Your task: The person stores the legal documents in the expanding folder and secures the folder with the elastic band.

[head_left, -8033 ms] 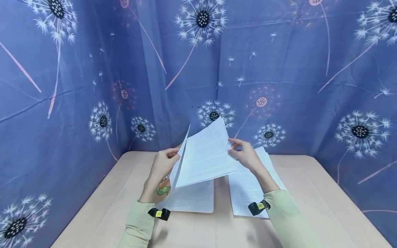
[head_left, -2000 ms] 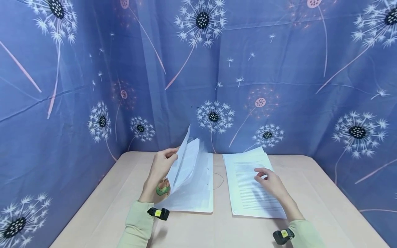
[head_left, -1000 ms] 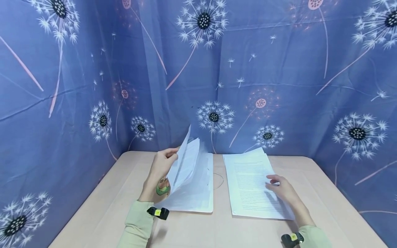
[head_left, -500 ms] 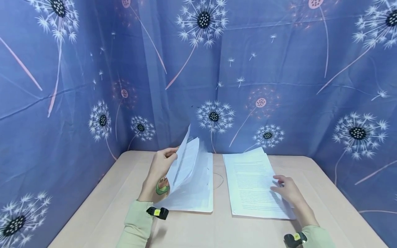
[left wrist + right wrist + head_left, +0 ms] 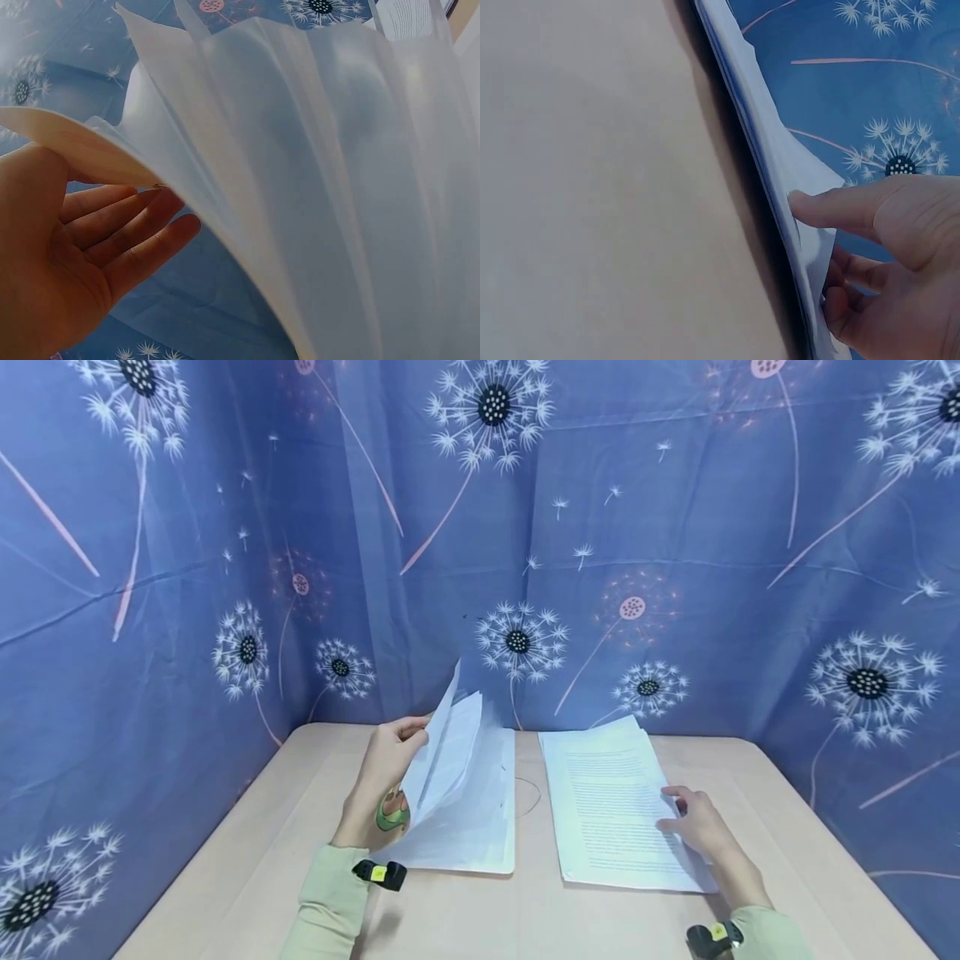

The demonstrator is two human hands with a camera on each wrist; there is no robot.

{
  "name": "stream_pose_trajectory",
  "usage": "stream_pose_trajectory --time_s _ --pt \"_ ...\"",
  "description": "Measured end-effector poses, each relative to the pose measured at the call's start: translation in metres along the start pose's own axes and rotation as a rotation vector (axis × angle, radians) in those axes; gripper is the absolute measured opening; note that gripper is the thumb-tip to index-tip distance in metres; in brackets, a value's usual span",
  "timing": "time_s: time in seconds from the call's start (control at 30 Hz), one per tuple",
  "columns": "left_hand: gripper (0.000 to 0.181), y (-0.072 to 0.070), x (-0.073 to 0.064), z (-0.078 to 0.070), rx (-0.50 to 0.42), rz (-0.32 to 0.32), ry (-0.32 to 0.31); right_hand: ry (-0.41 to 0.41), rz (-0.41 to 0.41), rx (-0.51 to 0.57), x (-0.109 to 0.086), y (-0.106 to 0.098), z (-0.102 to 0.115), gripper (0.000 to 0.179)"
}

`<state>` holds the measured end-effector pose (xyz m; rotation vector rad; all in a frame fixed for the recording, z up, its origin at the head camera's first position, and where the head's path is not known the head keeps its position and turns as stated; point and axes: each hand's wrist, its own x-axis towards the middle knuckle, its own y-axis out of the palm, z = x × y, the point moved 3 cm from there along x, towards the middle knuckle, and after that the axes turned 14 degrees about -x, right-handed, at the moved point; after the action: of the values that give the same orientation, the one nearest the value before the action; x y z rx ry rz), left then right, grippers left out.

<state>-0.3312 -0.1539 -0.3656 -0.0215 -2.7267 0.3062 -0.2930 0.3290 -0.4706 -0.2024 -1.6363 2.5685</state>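
Note:
My left hand (image 5: 386,764) holds up the cover of a folder (image 5: 480,856) on the left of the table, along with several clear plastic pages. In the left wrist view the plastic pages (image 5: 322,135) fan out beside that hand, whose thumb is hidden behind the tan cover (image 5: 90,142). On the right lies a stack of printed sheets (image 5: 600,802). My right hand (image 5: 705,827) is at its right edge. In the right wrist view the thumb presses on the sheets' edge (image 5: 761,165), with curled fingers close on the other side.
The pale table (image 5: 525,918) carries the folder and the stack, with a strip of tabletop between them. A thin curved line (image 5: 534,793) shows there. A blue dandelion-patterned curtain (image 5: 420,527) hangs behind and along the sides.
Earlier both hands held loose sheets above the folder; the right hand's sheets are gone from it. Since then it has shifted right across the stack to its edge. The left hand has stayed put.

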Motion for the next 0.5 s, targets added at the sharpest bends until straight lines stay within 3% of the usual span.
stream_pose_trajectory --time_s 0.5 --pt "0.032 0.0007 0.0005 0.0000 0.005 -0.007 -0.010 -0.071 -0.101 0.022 -0.0026 -0.0101 -0.0095 0.050"
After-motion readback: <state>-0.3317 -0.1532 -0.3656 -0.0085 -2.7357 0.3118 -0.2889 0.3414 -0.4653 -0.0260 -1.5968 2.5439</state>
